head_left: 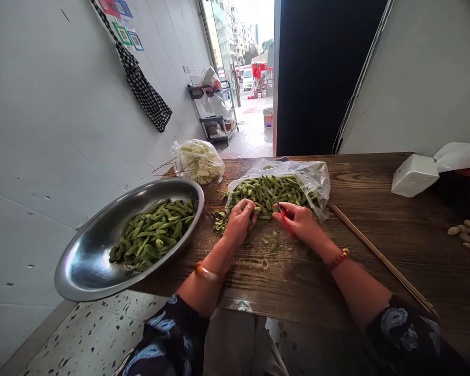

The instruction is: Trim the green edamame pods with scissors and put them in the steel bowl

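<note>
My left hand (239,222) is closed around a green soybean pod (257,209), its tip showing past the fingers. In my right hand (301,223) is a pair of small scissors with red handles (288,224), the dark blades pointing up and left towards the pod. Just beyond both hands, a clear plastic bag (317,180) lies spread open with a heap of green pods (266,189) on it. Small trimmings (220,220) are piled beside my left hand. A loose pod (274,243) lies on the wood between my wrists.
A wide steel basin (90,250) holding many pods stands left, near the table edge. Behind it sits a bagged cauliflower (199,162). Wooden sticks (379,256) lie diagonally at right. A tissue pack (415,175) and several peanuts (468,232) are further right on the wooden table (360,188).
</note>
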The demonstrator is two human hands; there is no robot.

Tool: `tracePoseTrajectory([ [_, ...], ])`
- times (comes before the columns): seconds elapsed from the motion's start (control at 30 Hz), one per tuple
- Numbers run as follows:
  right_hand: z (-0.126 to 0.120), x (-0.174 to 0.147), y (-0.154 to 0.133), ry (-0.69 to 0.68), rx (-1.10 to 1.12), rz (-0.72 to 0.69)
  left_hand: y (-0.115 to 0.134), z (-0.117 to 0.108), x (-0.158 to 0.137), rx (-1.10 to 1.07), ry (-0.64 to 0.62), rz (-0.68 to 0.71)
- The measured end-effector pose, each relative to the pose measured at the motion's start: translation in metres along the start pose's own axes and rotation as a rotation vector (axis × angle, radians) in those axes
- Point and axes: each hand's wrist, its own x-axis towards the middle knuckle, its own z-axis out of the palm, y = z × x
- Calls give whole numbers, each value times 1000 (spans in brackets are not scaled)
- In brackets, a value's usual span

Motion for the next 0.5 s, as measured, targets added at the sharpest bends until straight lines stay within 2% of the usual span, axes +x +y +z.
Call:
tracePoseTrajectory([
  [0.2, -9, 11, 17, 134, 35, 57, 7, 3, -4, 2, 31, -23],
  [0.3, -11, 11, 16, 141, 44, 56, 24, 4, -11, 122, 46, 44],
  [0.4, -12, 9, 14, 126, 34, 22, 59, -2, -21, 446, 90, 220],
  [0.5, -12, 6, 13, 127, 34, 13, 100, -21, -31, 932, 202, 493],
])
